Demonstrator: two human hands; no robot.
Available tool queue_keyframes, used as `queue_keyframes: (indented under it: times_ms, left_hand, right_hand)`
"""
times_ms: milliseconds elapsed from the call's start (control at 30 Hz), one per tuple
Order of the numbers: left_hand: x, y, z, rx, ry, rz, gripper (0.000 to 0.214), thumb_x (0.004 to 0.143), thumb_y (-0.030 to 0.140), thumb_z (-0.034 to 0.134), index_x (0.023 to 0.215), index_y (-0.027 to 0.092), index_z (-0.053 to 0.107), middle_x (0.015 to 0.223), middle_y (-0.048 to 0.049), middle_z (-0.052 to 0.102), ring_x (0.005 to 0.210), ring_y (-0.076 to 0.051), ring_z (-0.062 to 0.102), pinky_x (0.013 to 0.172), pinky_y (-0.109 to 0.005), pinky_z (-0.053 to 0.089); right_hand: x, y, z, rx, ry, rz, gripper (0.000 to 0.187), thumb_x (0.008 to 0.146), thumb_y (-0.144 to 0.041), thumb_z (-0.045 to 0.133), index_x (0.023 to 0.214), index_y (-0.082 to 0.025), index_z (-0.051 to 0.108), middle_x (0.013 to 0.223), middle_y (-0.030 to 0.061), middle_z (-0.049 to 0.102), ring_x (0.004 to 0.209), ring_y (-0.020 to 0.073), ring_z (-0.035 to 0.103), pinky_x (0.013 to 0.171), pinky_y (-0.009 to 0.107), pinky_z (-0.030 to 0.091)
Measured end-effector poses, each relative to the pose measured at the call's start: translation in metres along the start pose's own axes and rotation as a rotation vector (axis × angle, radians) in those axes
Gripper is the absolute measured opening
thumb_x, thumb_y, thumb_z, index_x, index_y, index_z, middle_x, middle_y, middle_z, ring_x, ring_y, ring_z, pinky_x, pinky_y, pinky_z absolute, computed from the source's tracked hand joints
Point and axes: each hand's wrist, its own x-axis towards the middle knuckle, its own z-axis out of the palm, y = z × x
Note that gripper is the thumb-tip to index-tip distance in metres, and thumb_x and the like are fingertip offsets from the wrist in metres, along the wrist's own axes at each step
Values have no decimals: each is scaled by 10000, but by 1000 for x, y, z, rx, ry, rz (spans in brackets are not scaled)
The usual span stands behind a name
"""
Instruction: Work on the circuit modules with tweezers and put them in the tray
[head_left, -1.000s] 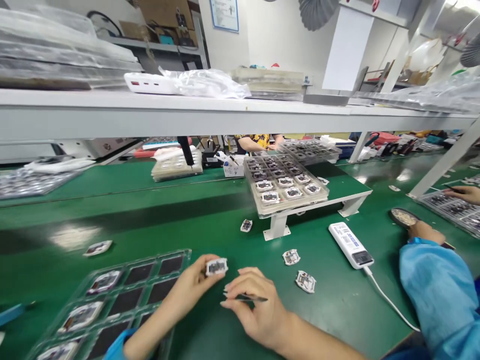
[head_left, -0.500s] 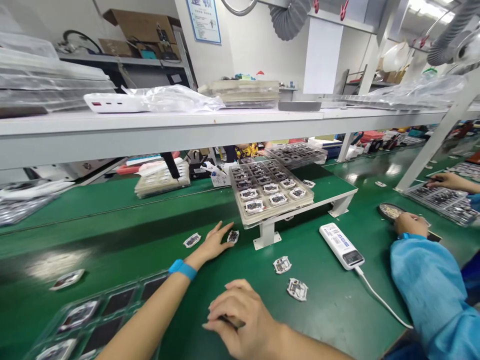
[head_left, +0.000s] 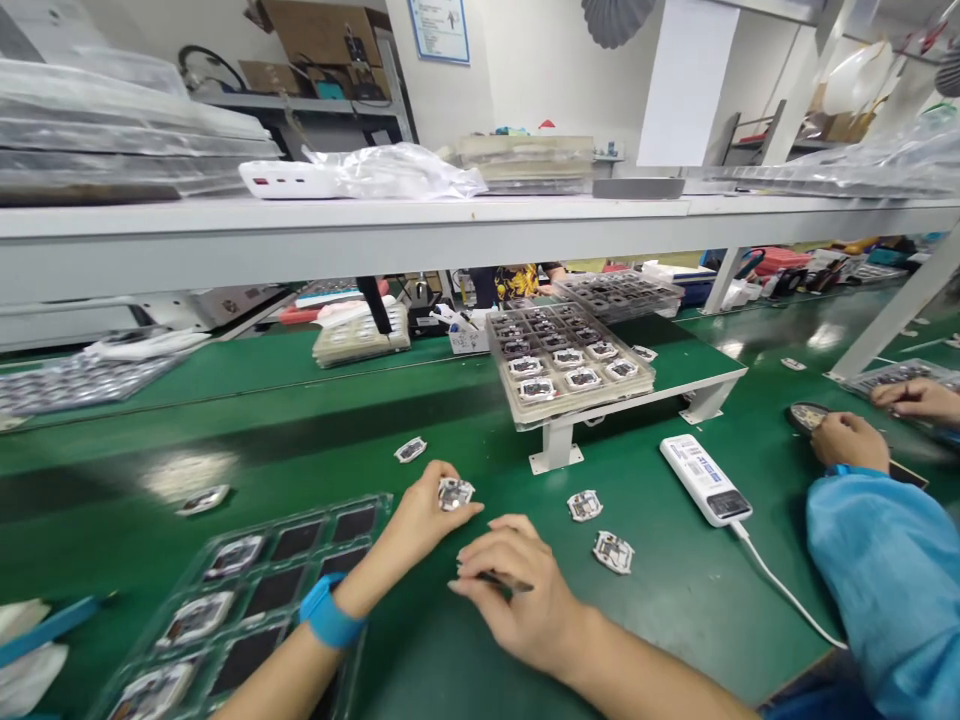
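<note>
Between thumb and fingers, my left hand [head_left: 420, 512] grips a small white-framed circuit module [head_left: 455, 494] above the green bench. My right hand [head_left: 529, 605] is curled just to the right, with a slim dark tool [head_left: 504, 581] inside it, mostly hidden by the fingers. A gap separates the tool from the module. Another module [head_left: 411, 449] lies beyond my left hand, and two more, the upper module [head_left: 584, 505] and the lower module [head_left: 613, 552], rest right of my right hand. Below my left arm sits a clear compartment tray [head_left: 300, 540] with modules in its left column.
A filled module tray [head_left: 517, 415] stands on a low riser [head_left: 559, 447]. A white power bank [head_left: 697, 475] trails a white cable at right. A co-worker's blue sleeve [head_left: 877, 560] and hands are beyond it. A shelf edge [head_left: 450, 245] crosses overhead.
My left hand has picked up the module by the riser and drawn it back toward my right hand. The right hand keeps its tool. The camera view has shifted.
</note>
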Motion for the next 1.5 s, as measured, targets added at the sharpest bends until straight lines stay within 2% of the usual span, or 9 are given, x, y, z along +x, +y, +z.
queue_keyframes:
  times_ms: [100,200,333,467,633,867,1200,1367,1500]
  left_hand:
    - [-32,5,-6,-117,-7,-75,361,664,426,742,839,226,497,671,50,572,623,-181,573,583,-274,436]
    - [-61,13,-10,-297,-56,-153,434,666,443,749,971,195,567,780,10,622,695,-182,593,626,-277,459]
    - [-91,21,-8,-615,-120,-301,510,752,471,712,1136,157,593,798,-8,624,680,-163,538,598,-271,415]
    - [-108,20,-3,-713,-106,-332,490,787,468,674,1129,123,605,699,4,604,631,-153,490,589,-277,395]
    - [-113,14,0,-739,-82,-337,423,810,429,632,1099,120,625,659,5,615,597,-149,488,564,-276,383]
    - [-115,10,4,-758,-63,-355,435,837,476,584,1067,115,659,650,-3,618,584,-148,497,538,-269,379]
    - [-116,22,0,-1013,-56,-460,435,747,462,714,1010,116,691,810,-44,662,642,-143,544,557,-260,406]
    - [-114,21,1,-882,-86,-410,403,772,470,704,1004,142,661,758,-15,637,636,-142,534,542,-250,398]
    - [-113,17,4,-787,-99,-350,403,781,443,680,1057,153,640,785,-14,636,656,-149,543,557,-257,418]
  right_hand:
    - [1,-1,-2,101,80,132,53,881,-208,688,837,-224,662,825,37,775,797,193,730,866,382,513]
    - [2,0,-1,234,128,335,50,845,-237,726,824,-218,686,849,52,771,830,210,716,813,362,537]
    - [-2,6,4,452,112,536,124,809,-312,761,831,-214,688,869,46,756,852,207,710,808,337,551]
    - [-6,11,10,572,78,636,197,755,-365,805,797,-221,678,821,19,725,787,180,687,753,305,549]
    - [-7,11,10,581,-17,725,232,742,-388,819,785,-216,668,795,10,710,742,171,670,734,306,539]
    - [-8,8,11,625,-30,758,222,742,-357,832,781,-214,668,796,2,716,729,155,666,720,289,527]
    - [-5,5,9,668,-30,800,220,734,-343,842,765,-214,667,765,-12,711,681,140,657,684,275,521]
    - [-5,4,5,509,38,758,212,742,-357,830,769,-213,676,772,6,714,732,163,664,719,295,519]
    - [-5,5,3,460,38,781,203,736,-351,827,776,-213,683,770,8,717,737,163,666,723,293,516]
